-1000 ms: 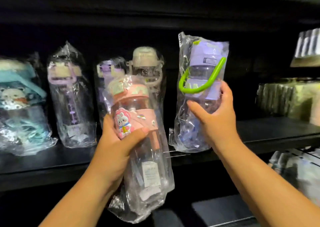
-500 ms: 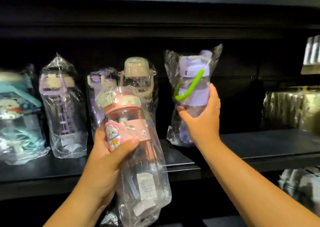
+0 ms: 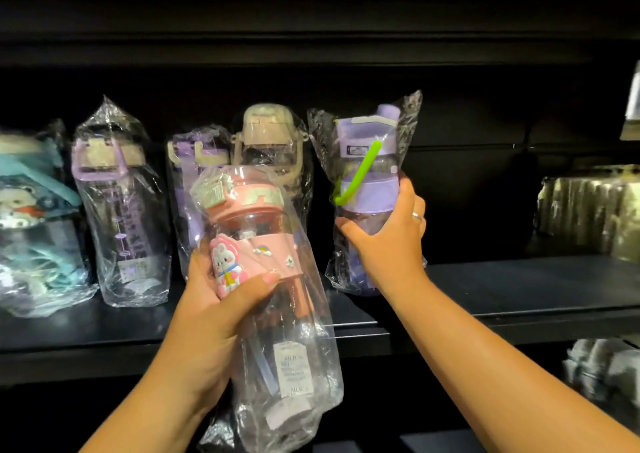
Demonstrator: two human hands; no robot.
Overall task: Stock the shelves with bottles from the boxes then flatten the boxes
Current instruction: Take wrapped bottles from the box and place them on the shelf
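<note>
Gripping a tilted, bagged pink bunny bottle (image 3: 258, 244) is the left hand (image 3: 211, 314); right hand (image 3: 389, 244) clasps an upright purple bottle (image 3: 369, 179).

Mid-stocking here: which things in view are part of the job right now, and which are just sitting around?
In the job: pink bunny bottle, gripped by the left hand; purple green-strap bottle, gripped by the right hand; black shelf.

Just there: wrapped bottles standing at left; shiny wrapped packs at right; wrapped goods on the lower shelf.
</note>
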